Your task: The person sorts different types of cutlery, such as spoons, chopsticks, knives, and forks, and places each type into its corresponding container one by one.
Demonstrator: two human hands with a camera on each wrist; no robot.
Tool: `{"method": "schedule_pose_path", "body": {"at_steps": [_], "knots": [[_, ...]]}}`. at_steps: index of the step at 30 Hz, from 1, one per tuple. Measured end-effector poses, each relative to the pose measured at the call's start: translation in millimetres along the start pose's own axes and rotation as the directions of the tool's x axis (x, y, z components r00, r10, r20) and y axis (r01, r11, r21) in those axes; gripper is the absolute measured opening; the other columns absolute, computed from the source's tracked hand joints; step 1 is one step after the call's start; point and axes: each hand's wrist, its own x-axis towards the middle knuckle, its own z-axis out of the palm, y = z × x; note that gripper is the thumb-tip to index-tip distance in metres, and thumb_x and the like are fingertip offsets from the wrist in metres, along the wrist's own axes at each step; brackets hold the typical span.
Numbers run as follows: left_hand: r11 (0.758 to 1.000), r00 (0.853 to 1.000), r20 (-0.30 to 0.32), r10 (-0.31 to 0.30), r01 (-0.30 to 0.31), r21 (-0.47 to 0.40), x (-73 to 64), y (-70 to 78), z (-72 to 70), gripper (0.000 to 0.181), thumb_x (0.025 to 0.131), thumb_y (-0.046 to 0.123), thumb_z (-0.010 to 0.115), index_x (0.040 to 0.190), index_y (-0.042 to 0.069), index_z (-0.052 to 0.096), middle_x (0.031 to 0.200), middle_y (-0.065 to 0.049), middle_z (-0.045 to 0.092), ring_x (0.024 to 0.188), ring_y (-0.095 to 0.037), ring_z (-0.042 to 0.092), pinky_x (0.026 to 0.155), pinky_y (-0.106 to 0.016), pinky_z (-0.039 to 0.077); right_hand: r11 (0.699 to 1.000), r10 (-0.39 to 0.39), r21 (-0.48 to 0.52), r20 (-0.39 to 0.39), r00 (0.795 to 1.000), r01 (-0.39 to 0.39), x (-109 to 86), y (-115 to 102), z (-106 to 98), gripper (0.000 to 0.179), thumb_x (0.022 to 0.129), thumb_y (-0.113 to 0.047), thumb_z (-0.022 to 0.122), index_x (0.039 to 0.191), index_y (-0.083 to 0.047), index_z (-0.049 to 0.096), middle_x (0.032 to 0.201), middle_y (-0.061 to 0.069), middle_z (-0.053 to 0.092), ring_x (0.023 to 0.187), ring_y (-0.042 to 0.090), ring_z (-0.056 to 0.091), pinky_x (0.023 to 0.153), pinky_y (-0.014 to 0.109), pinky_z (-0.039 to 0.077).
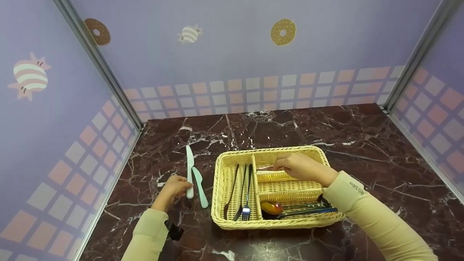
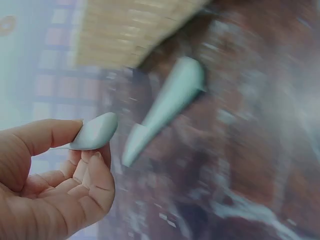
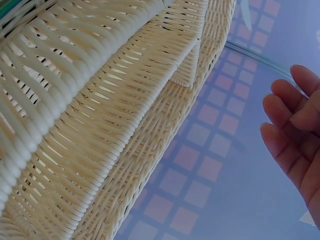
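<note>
My left hand (image 1: 177, 186) pinches the handle of a pale mint table knife (image 1: 190, 170) between thumb and fingers, its blade pointing away in the head view. The left wrist view shows that handle end (image 2: 97, 131) in the fingertips. Just right of it, a second mint knife (image 1: 200, 188) lies on the table. My right hand (image 1: 299, 166) is over the back compartment of a woven cutlery basket (image 1: 275, 225). In the right wrist view its fingers (image 3: 280, 145) are loosely bent, with nothing visible in them. Something reddish (image 1: 265, 168) shows by its fingertips in the head view.
Dark-handled forks (image 1: 246, 212) lie in the basket's left compartment. A shiny gold-red spoon (image 1: 272, 207) and other dark-handled cutlery lie in the front right one. Low woven dividers (image 1: 290, 194) separate the sections. Patterned purple walls (image 1: 232, 54) enclose the marbled table (image 1: 362, 156).
</note>
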Motion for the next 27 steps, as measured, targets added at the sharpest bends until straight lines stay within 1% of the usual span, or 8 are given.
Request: {"method": "schedule_pose_path", "body": {"at_steps": [5,8,11,14,17,21,23,27], "knots": [[0.994,0.993,-0.046,0.106,-0.107,-0.015,-3.6,22.2,4.5,0.026,0.082,0.002,0.056,0.103,-0.014,0.058,0.068,-0.003,0.06,0.053,-0.008,0.051,0.048,-0.021,0.043,1.0,-0.013,-0.007,-0.039,0.999,0.013,3.2,-2,2,0.035,0.072,0.019,0.045,0.087,-0.003,0.068,0.085,0.008,0.065,0.078,0.021,0.063,0.069,0.031,0.053],[0.978,0.974,-0.096,0.206,-0.203,0.046,-4.5,34.6,14.2,0.024,0.08,0.002,0.057,0.099,-0.012,0.061,0.072,-0.008,0.063,0.055,-0.008,0.052,0.05,-0.022,0.044,1.0,-0.014,-0.015,-0.081,0.997,0.013,6.6,-3,3,0.034,0.071,0.02,0.046,0.09,-0.001,0.066,0.088,0.009,0.064,0.081,0.023,0.063,0.071,0.031,0.053],[0.943,0.939,-0.136,0.317,-0.297,0.15,-6.4,49.7,26.5,0.021,0.078,0.002,0.059,0.096,-0.009,0.064,0.076,-0.011,0.065,0.058,-0.01,0.054,0.055,-0.024,0.047,1.0,-0.002,-0.025,-0.119,0.993,-0.001,11.5,-7,4,0.03,0.073,0.018,0.05,0.094,0.0,0.065,0.094,0.011,0.064,0.087,0.025,0.062,0.076,0.033,0.053],[0.871,0.877,-0.151,0.456,-0.405,0.278,-9.3,65.8,41.6,0.018,0.076,0.001,0.06,0.091,-0.007,0.066,0.075,-0.013,0.065,0.062,-0.018,0.057,0.058,-0.029,0.049,0.999,0.0,-0.041,-0.156,0.988,-0.007,17.4,-10,5,0.027,0.076,0.015,0.054,0.097,0.002,0.064,0.099,0.013,0.063,0.092,0.027,0.061,0.079,0.033,0.052],[0.715,0.767,-0.122,0.63,-0.512,0.475,-13.1,78.9,60.6,0.012,0.077,-0.001,0.057,0.086,-0.006,0.065,0.073,-0.015,0.062,0.066,-0.027,0.058,0.059,-0.036,0.049,0.996,-0.031,-0.085,-0.221,0.975,0.013,25.0,-14,6,0.026,0.076,0.014,0.056,0.098,0.003,0.063,0.101,0.014,0.063,0.094,0.027,0.061,0.08,0.031,0.052],[0.387,0.549,-0.032,0.835,-0.544,0.744,-20.3,88.6,89.1,0.004,0.077,-0.006,0.057,0.077,-0.005,0.061,0.07,-0.016,0.057,0.064,-0.03,0.056,0.057,-0.039,0.047,0.983,-0.112,-0.173,-0.327,0.938,0.057,38.4,-18,8,0.026,0.075,0.014,0.058,0.098,0.004,0.063,0.101,0.016,0.062,0.095,0.028,0.06,0.082,0.031,0.051],[0.259,0.462,0.01,0.887,-0.516,0.816,-24.1,92.1,102.0,0.003,0.074,-0.006,0.06,0.076,-0.004,0.06,0.07,-0.014,0.056,0.063,-0.029,0.056,0.056,-0.038,0.047,0.973,-0.149,-0.218,-0.354,0.923,0.074,45.3,-19,10,0.025,0.075,0.014,0.06,0.098,0.005,0.062,0.101,0.017,0.061,0.095,0.028,0.059,0.083,0.03,0.051],[0.145,0.399,0.068,0.914,-0.48,0.865,-29.3,100.2,122.3,0.006,0.071,-0.003,0.063,0.075,0.0,0.059,0.071,-0.01,0.056,0.064,-0.024,0.054,0.059,-0.034,0.044,0.95,-0.198,-0.297,-0.332,0.922,0.097,54.5,-21,13,0.021,0.075,0.012,0.06,0.096,0.006,0.063,0.098,0.015,0.06,0.092,0.025,0.058,0.083,0.027,0.05]]}}
